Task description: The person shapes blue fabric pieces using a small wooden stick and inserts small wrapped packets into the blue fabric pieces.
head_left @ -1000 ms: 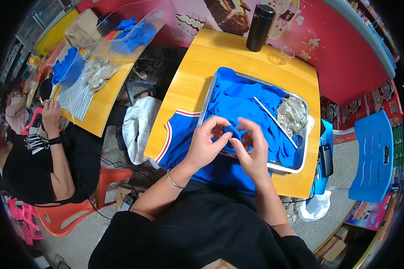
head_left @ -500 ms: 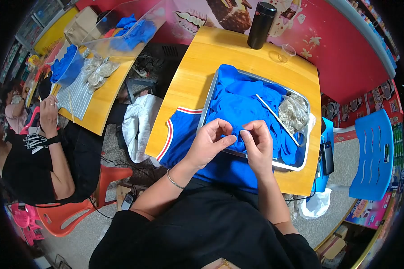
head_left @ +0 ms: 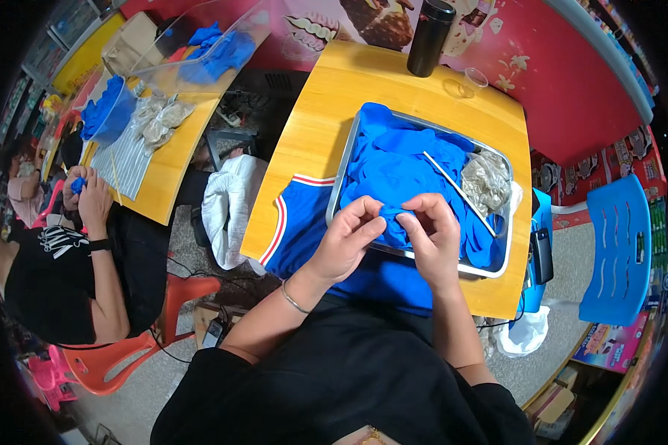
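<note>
My left hand (head_left: 346,236) and my right hand (head_left: 434,241) are close together over the front edge of a metal tray (head_left: 490,275). Thumbs and fingertips of both pinch a small piece of blue fabric (head_left: 395,227), partly hidden by the fingers. Behind them, a heap of blue fabric pieces (head_left: 401,163) fills most of the tray. A thin white stick (head_left: 453,183) lies across the heap, beside a clear plastic bag (head_left: 485,178) whose contents I cannot make out. Left of the tray lies a blue garment (head_left: 301,222) with red and white trim.
On my yellow table (head_left: 315,126), a black flask (head_left: 432,38) and a clear cup (head_left: 473,81) stand at the back. A blue chair (head_left: 614,256) is at right. At left, a co-worker (head_left: 56,285) sits by another table holding a blue tub (head_left: 115,122).
My hands have shifted slightly apart, and more of the pinched blue fabric shows between them. The co-worker's two hands have come together around something blue.
</note>
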Demonstrator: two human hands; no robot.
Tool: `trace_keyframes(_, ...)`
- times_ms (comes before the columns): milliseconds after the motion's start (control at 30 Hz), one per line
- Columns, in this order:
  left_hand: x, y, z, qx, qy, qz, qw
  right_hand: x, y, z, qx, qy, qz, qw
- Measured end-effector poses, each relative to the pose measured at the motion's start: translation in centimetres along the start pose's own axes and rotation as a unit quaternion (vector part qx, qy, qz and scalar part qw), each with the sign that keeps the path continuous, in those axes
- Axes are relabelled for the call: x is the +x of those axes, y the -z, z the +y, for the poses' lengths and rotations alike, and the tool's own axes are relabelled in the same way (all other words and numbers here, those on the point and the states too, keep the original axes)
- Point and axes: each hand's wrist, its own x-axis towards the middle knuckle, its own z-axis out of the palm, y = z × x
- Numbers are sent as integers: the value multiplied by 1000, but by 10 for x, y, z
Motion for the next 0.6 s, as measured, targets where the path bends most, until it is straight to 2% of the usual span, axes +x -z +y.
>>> trace_keyframes(33,-1,-1,0,-58,27,0,998,1,-1,0,7,-2,-3,1000)
trace_keyframes(133,1,5,3,-21,54,-49,997,1,-1,1,23,-2,-6,1000)
trace_keyframes(233,3,1,7,50,37,-40,997,1,-1,4,30,8,-4,1000)
trace_keyframes(433,4,3,-2,-138,44,-69,987,5,0,-2,-19,40,10,999)
trace_keyframes(533,2,7,0,-183,89,-83,975,5,0,4,-35,41,4,999)
trace_keyframes(600,5,13,7,-57,94,-102,989,3,0,3,-33,28,2,999)
